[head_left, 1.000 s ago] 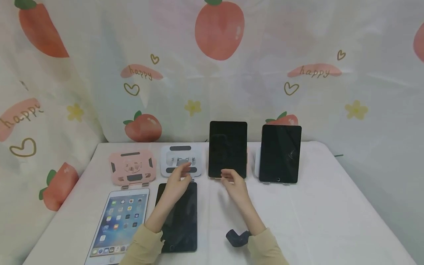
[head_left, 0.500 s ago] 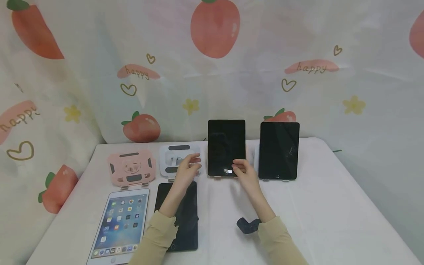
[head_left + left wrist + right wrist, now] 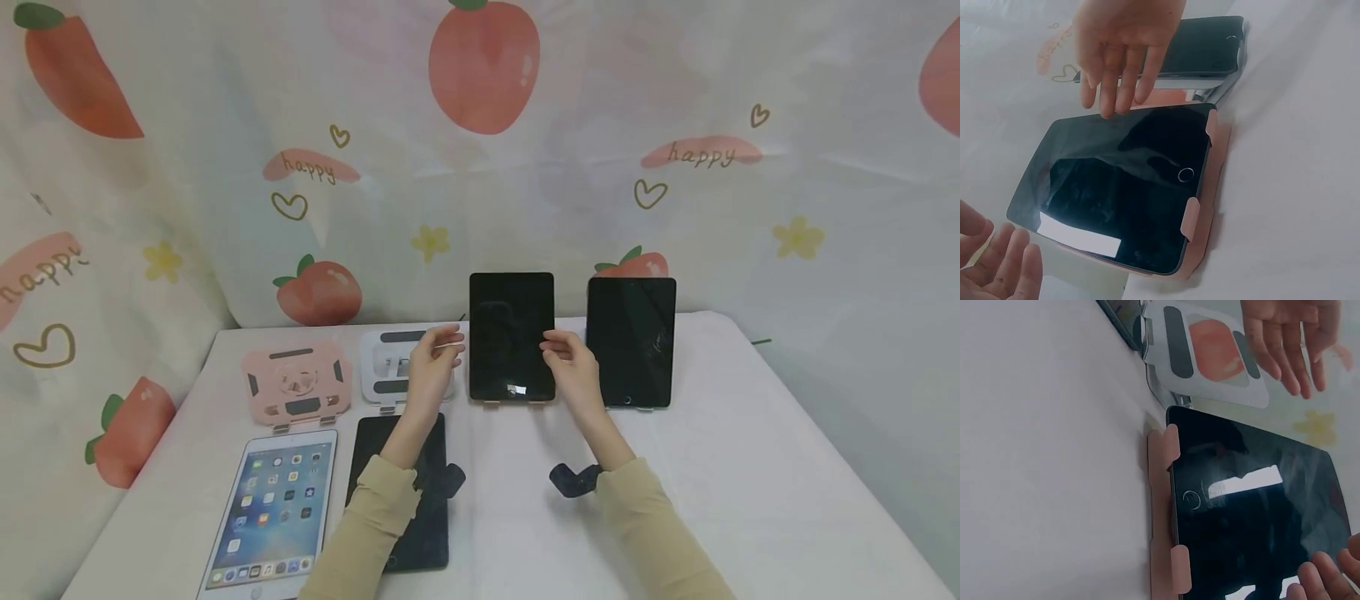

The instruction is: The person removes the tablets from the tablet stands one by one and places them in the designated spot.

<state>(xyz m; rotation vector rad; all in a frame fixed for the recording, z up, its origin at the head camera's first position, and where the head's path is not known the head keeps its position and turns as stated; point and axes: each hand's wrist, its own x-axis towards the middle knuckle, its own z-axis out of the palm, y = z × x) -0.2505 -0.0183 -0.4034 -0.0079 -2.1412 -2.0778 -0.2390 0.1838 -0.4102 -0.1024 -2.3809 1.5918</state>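
Observation:
A black tablet point(image 3: 512, 333) leans upright on a pink stand point(image 3: 1191, 220), its lower edge behind two small pink lips. My left hand point(image 3: 433, 367) hovers just left of this tablet, fingers relaxed and apart from it. On the other side, my right hand point(image 3: 576, 373) is by the tablet's right edge with loosely bent fingers; whether the fingertips touch it I cannot tell. Neither hand holds anything. Both hands also flank the tablet in the wrist views. A second black tablet point(image 3: 632, 342) stands upright at the right, on a stand mostly hidden behind it.
Left of the hands are a folded-down pink stand point(image 3: 297, 382) and a white stand point(image 3: 390, 388). In front lie a white tablet point(image 3: 270, 508) with a lit home screen and a black tablet point(image 3: 420, 542) under the left forearm. A patterned curtain point(image 3: 480, 200) hangs behind the table.
Both hands have moved forward and to the right, coming to either side of the middle tablet. The head view has shifted slightly. The tablets and stands stay in place.

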